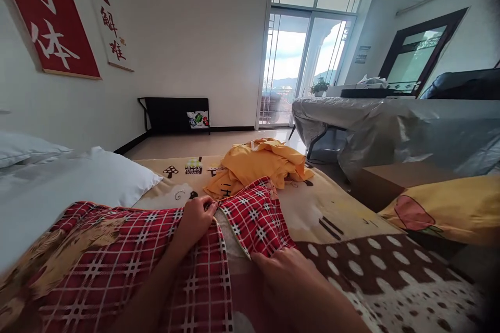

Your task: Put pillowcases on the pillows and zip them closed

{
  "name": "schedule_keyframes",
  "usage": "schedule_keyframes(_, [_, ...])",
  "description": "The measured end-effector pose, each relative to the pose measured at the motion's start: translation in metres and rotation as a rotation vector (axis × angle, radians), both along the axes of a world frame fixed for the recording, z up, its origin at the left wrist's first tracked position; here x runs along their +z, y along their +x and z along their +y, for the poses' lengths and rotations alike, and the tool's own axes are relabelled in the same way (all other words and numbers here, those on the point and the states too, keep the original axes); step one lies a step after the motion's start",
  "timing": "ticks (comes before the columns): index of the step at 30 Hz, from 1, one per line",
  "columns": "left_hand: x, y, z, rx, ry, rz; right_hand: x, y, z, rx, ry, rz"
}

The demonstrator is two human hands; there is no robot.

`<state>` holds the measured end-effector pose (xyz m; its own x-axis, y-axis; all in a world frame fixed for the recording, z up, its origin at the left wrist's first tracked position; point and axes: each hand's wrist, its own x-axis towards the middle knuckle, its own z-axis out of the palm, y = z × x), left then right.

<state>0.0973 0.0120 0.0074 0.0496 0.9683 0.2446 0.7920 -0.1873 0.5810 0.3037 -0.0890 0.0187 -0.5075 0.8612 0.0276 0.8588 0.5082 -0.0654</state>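
A red plaid cloth (144,250) with white lines and a brown animal print lies spread over the bed in front of me. My left hand (198,216) pinches its far edge near the middle, fingers closed. With my right hand (285,276) I grip the near edge of a raised red plaid flap (255,213), which stands to the right of a gap in the cloth. Just beyond both hands sits a crumpled pile of orange-yellow fabric (261,161).
White pillows (113,174) lie at the left on the patterned blanket (332,208). Right of the bed stand a cardboard box (402,177), a yellow cushion (457,208) and a plastic-covered table (351,109). A black folded frame (167,114) leans at the far wall beside glass doors (304,67).
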Motion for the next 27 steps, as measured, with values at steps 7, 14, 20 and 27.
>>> schedule_keyframes(7, [-0.004,-0.001,-0.03,-0.014,0.174,-0.509,0.015,0.005,0.002,0.099,-0.078,0.281])
schedule_keyframes(14, [-0.004,0.002,-0.05,-0.059,0.323,-0.528,0.013,-0.024,0.024,0.199,0.352,0.826])
schedule_keyframes(20, [-0.002,0.0,-0.061,-0.122,0.331,-0.581,0.021,-0.055,0.041,0.328,0.497,0.583])
schedule_keyframes(27, [0.01,-0.001,-0.074,-0.096,0.104,-0.765,0.017,-0.06,0.032,0.318,0.712,0.387])
